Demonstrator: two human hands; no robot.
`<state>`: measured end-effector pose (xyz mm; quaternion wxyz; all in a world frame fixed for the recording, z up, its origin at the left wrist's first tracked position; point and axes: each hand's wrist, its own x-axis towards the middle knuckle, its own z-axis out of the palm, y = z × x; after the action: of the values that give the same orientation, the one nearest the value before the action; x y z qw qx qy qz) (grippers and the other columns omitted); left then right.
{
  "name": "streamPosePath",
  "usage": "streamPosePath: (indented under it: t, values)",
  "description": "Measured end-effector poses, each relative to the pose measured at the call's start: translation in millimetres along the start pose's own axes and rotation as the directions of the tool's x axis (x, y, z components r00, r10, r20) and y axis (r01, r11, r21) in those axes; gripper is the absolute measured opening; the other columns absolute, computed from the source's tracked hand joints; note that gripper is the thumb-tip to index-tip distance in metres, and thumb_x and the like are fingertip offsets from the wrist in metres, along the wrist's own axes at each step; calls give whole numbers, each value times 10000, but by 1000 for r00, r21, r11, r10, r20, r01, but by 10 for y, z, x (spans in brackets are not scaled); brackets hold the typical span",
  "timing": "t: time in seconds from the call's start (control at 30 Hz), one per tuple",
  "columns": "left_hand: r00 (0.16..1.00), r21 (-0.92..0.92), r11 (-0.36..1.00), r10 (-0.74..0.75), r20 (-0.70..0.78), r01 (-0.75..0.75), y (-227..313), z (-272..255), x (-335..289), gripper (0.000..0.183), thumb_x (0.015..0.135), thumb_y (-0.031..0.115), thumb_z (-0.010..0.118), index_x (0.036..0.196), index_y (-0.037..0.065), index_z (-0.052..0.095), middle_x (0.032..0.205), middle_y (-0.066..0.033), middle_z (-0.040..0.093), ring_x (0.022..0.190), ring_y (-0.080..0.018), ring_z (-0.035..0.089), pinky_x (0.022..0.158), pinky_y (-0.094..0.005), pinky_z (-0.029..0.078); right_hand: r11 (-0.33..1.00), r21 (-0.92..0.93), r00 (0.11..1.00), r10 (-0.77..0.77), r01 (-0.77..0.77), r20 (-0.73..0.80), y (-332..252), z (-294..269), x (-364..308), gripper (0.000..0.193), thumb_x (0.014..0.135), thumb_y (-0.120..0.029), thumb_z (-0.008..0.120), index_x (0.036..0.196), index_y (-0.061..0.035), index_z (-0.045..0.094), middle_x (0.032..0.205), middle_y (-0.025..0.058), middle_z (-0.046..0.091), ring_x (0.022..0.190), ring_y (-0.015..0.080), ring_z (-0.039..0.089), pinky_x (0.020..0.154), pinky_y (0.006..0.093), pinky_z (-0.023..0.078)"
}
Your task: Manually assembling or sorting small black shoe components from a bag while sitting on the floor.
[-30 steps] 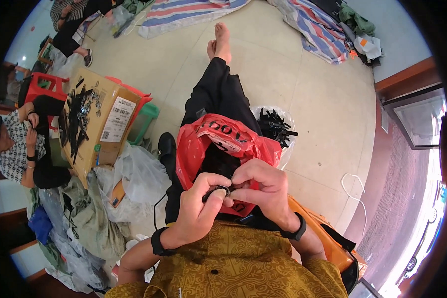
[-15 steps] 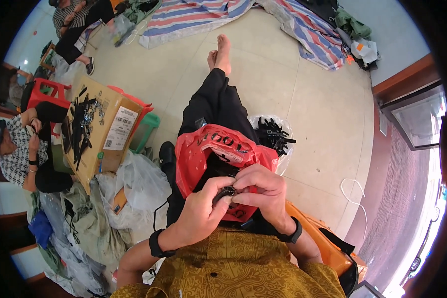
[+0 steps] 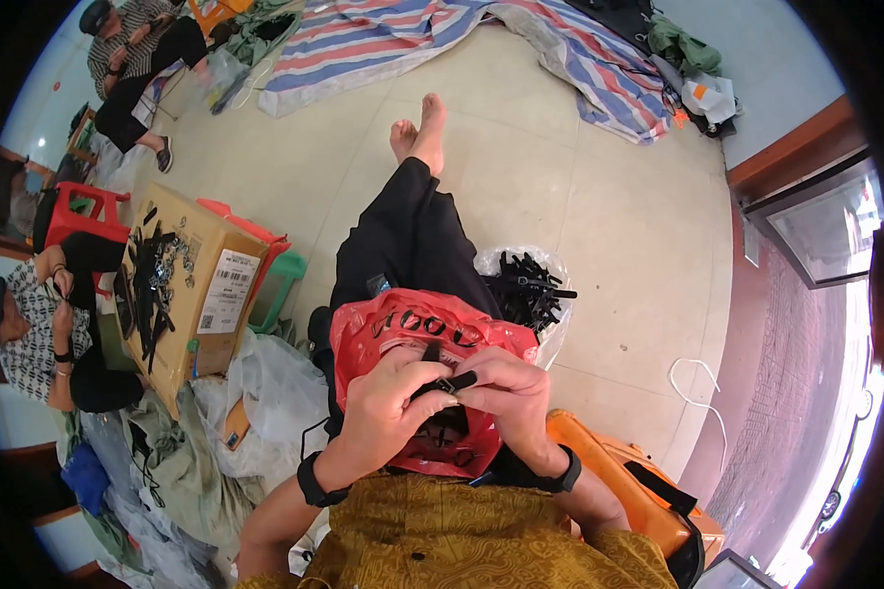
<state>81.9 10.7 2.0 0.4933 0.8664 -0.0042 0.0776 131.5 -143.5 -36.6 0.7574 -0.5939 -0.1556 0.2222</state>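
Over the red plastic bag (image 3: 359, 334) on my lap, my left hand (image 3: 385, 404) and my right hand (image 3: 509, 395) meet with fingertips pinched. Between them is a short black strap (image 3: 460, 381) with a small metal buckle. My left fingers grip the buckle side, and the right thumb and fingers grip the strap beside it. Part of the strap is hidden by the fingers. Dark pieces lie inside the bag's mouth under my hands. Just past my right hand, a heap of black straps (image 3: 530, 290) rests on clear plastic on the floor.
At left, a cardboard box (image 3: 182, 334) carries black straps and metal buckles; a person (image 3: 44, 314) sits behind it. Another person (image 3: 133, 69) sits farther back. A phone (image 3: 236, 424) lies on clear plastic. An orange seat (image 3: 599, 461) is at my right; striped sheeting (image 3: 383, 49) lies ahead.
The strap has turned between my fingers, and a black end now sticks out past the right thumb. The view has shifted slightly, and my crossed feet have moved a little.
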Motion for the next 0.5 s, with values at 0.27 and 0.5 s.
streamPosePath:
  t: [0.27, 0.5]
  values:
    - [961, -249, 929, -252, 118, 274, -9, -95, -117, 151, 752, 49, 617, 873, 1, 540, 690, -42, 581, 615, -51, 540, 558, -204, 434, 992, 99, 990, 66, -79, 125, -127, -8, 75, 195, 708, 17, 606, 902, -3, 609, 748, 32, 585, 709, 86, 532, 655, 211, 411]
    - [767, -466, 625, -390, 509, 627, 127, -191, -262, 146, 790, 60, 594, 909, 13, 525, 797, 5, 568, 708, -27, 519, 623, -171, 416, 972, 74, 869, 163, -223, 468, -182, -111, 68, 213, 651, 19, 616, 864, 17, 638, 765, 40, 603, 715, 99, 522, 652, 230, 401]
